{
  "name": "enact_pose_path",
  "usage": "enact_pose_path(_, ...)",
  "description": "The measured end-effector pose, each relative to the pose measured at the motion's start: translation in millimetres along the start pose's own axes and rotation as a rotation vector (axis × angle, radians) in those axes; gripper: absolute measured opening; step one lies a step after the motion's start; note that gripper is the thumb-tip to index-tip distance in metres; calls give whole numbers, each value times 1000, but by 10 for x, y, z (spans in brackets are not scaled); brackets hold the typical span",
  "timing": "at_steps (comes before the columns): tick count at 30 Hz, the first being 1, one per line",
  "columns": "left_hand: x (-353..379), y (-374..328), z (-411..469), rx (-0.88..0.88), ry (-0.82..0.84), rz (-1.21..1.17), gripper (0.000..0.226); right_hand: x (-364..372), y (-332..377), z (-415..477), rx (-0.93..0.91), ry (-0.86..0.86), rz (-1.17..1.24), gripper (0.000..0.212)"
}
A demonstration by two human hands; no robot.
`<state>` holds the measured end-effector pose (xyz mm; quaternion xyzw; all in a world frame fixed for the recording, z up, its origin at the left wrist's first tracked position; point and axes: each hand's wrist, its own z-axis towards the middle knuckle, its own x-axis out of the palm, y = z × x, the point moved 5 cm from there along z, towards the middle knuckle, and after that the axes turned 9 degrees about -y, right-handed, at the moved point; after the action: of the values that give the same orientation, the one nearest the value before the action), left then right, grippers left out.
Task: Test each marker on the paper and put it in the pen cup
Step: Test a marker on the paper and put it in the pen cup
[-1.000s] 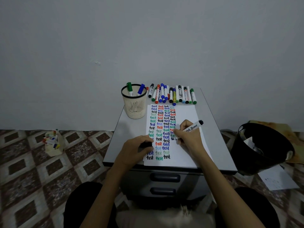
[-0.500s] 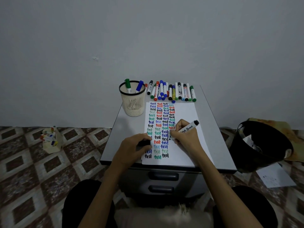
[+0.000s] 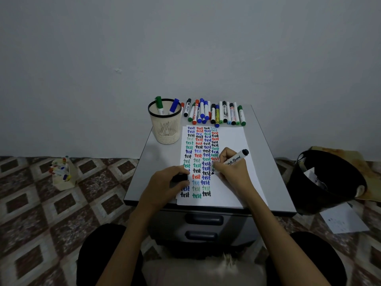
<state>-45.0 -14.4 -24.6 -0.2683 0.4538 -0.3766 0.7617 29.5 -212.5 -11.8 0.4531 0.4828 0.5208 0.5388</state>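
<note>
The cup (image 3: 166,131) holds a green marker (image 3: 159,105) and a blue marker (image 3: 174,105). Right hand (image 3: 233,169) grips a black marker (image 3: 235,159); left hand (image 3: 165,186) pinches a cap (image 3: 180,178).

Logging white paper (image 3: 233,139) striped with columns of "test" in black, red, blue, green. Noting cream slotted pen cup (image 3: 166,131), black-rimmed. Seeing row of markers (image 3: 216,114) capped black, red, blue, green; white held marker (image 3: 235,159), black-ended; black cap (image 3: 181,178). Recording grey table (image 3: 160,162), brown-and-cream diamond floor (image 3: 41,203).
</note>
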Motion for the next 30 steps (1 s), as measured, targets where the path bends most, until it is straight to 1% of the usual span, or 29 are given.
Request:
enact_pose_path(2,-3,-5,-2,6,-1,6,30,-4,-17,9,21,13,8,28)
enact_pose_path(5,-6,-5,-2,-1,0,1,29,-34,-10,14,17,-15,37,31)
enact_pose_path(13,-3,-12,-6,2,0,-3,26,-29,19,-12,-44,-32,-14,31)
enact_pose_path(18,-4,-2,-7,-12,7,-8,28,-25,-8,15,-26,-17,-14,30)
enact_pose_path(23,-1,1,-1,-24,3,-17,29,-74,29,1,-50,-81,15,33)
enact_pose_path(30,-2,-2,-4,-22,1,-16,29,-64,-9,22,-38,-68,-16,32)
